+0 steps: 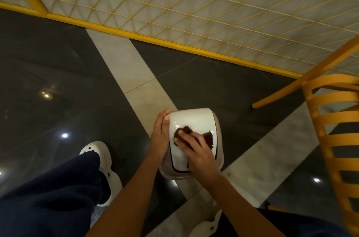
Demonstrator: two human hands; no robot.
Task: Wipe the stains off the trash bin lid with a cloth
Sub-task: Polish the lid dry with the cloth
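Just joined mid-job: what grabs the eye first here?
The white bin lid low in the centre, with the right hand pressing a dark brown cloth onto it while the left hand grips its left edge. Next, the orange slatted chair at the right edge and the yellow mesh fence across the top.

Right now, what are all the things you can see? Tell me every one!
trash bin lid: one, white, on top of the bin, middle of the view
trash bin: one, pale beige, on the floor under the lid
cloth: one, dark brown, on the lid
chair: one, orange-yellow, far right
mesh fence: one, yellow, across the top
floor: dark grey tiles with pale stripes
clogs: two, white, one left of the bin, one at the bottom edge
trousers: dark blue, bottom left
left hand: holds the lid's left side
right hand: presses the cloth on the lid
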